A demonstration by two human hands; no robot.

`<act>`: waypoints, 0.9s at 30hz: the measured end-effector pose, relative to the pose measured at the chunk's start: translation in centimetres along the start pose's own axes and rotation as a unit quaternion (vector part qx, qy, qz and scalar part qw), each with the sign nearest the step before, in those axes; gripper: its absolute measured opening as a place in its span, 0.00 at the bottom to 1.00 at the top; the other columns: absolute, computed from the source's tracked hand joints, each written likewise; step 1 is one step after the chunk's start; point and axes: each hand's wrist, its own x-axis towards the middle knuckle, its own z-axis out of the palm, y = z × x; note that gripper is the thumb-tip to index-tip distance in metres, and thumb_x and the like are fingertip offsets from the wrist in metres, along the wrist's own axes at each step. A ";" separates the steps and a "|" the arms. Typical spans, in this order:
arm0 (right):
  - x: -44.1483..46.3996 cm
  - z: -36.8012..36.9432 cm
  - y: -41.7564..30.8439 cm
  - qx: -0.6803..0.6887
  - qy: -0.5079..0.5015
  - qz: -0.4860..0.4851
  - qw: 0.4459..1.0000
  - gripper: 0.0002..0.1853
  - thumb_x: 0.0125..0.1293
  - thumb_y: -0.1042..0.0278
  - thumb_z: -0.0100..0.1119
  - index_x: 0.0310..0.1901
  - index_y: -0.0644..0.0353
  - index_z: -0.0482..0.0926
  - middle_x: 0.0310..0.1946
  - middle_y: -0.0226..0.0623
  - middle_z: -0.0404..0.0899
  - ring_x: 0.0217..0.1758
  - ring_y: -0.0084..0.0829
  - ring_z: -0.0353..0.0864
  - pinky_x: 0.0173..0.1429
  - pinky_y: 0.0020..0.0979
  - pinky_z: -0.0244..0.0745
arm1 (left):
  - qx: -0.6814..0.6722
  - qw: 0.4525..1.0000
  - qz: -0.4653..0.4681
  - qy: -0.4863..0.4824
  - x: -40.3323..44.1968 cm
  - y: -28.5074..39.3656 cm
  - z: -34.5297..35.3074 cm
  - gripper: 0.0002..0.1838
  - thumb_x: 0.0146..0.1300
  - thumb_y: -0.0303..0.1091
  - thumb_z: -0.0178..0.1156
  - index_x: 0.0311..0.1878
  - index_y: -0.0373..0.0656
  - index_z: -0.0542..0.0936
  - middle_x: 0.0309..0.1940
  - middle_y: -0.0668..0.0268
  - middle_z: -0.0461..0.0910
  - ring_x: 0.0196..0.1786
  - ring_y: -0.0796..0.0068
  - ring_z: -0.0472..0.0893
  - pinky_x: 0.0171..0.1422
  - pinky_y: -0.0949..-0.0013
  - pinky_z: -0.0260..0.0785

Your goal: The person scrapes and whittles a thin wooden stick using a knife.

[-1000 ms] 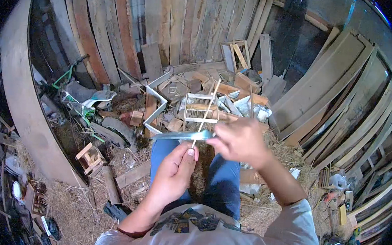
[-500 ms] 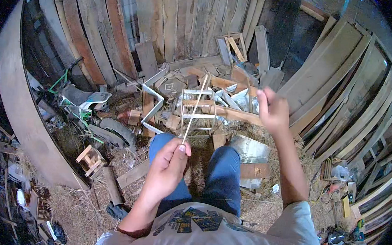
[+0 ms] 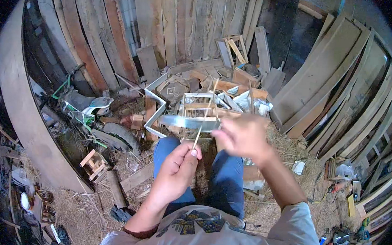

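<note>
A thin wooden stick (image 3: 208, 106) points up and away from me, its lower end pinched in my left hand (image 3: 177, 169) above my knees. My right hand (image 3: 245, 136) is closed around the end of a blade (image 3: 182, 121), a flat, shiny tool blurred by motion. The blade reaches leftward across the stick, just above my left hand. Whether it touches the stick cannot be told. The blade's handle is hidden in my right fist.
Beyond my knees lies a pile of wood scraps with a small white-edged frame (image 3: 201, 95). A green and white motorbike (image 3: 86, 109) lies at left. Boards (image 3: 329, 68) lean at right. A small wooden stool (image 3: 95, 165) and power tools (image 3: 339, 239) rest on the straw-covered floor.
My right hand was up and to the right half a second ago; it has come back down and left, bringing the blade across the stick. My left hand has shifted slightly right, still gripping the stick.
</note>
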 end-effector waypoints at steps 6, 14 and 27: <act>-0.1 0.9 -0.5 -0.005 0.018 -0.065 0.998 0.22 0.62 0.48 0.70 0.23 0.53 0.69 0.12 0.35 0.69 0.16 0.41 0.75 0.24 0.42 0.69 | 0.030 0.999 0.028 0.034 1.0 -0.5 0.0 0.08 0.82 0.33 0.48 0.44 0.45 0.73 0.23 0.82 0.61 0.24 0.92 0.58 0.27 0.80 0.49; -0.2 0.2 0.8 -0.048 0.007 0.006 0.999 0.20 0.64 0.47 0.69 0.27 0.52 0.73 0.14 0.37 0.74 0.18 0.42 0.79 0.26 0.44 0.74 | 0.035 0.999 0.012 0.029 0.4 -0.8 -0.2 0.08 0.82 0.32 0.47 0.43 0.45 0.73 0.26 0.81 0.62 0.27 0.91 0.59 0.29 0.80 0.51; -0.1 0.8 5.2 -0.033 0.026 0.135 0.990 0.16 0.73 0.53 0.61 0.31 0.55 0.79 0.17 0.43 0.78 0.22 0.48 0.82 0.27 0.45 0.75 | 0.086 0.996 0.024 0.028 -0.7 -1.6 -0.8 0.08 0.82 0.31 0.47 0.43 0.44 0.74 0.25 0.81 0.61 0.27 0.91 0.58 0.30 0.78 0.52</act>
